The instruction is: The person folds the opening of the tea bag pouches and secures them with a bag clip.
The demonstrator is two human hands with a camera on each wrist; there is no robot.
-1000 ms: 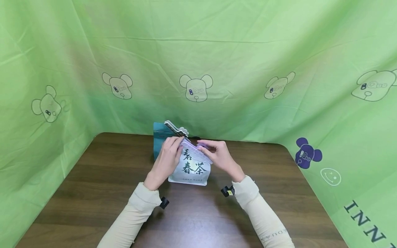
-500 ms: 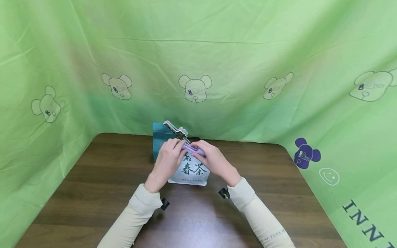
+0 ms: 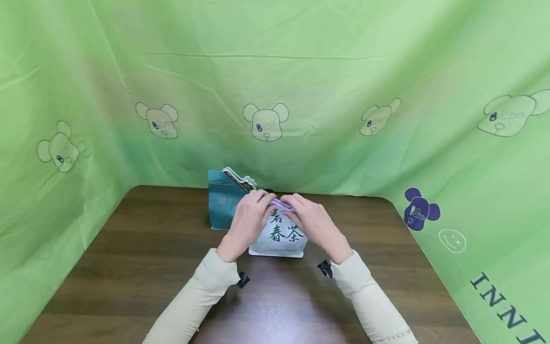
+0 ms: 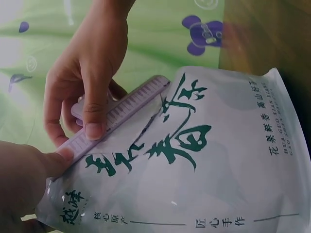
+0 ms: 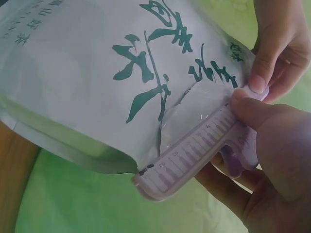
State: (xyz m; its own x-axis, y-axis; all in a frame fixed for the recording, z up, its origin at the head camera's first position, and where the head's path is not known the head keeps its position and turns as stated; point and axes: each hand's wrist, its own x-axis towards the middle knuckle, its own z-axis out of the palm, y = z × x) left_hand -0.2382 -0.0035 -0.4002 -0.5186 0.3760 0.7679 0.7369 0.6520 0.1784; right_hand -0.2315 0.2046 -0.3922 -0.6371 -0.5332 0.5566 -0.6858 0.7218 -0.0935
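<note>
In the head view a white tea bag (image 3: 279,243) with green writing stands upright on the table. Across its folded top lies a purple sealing clip (image 5: 189,145) with ruler marks along its bar. My left hand (image 3: 251,215) pinches the clip and bag top at one end, thumb on the front. Beside it, my right hand (image 3: 315,220) grips the clip near its handle, thumb pressed on the bar and fingers behind. Both thumbs show close together on the clip in the right wrist view.
Behind and left of the white bag stands a teal bag (image 3: 219,205). A white and black clip (image 3: 238,179) slants across its top. The brown wooden table (image 3: 150,258) meets a green printed cloth (image 3: 326,157) at the back and sides.
The white bag and both hands have moved right, showing more of the teal bag. My right hand has shifted along the purple clip from its outer end toward my left hand.
</note>
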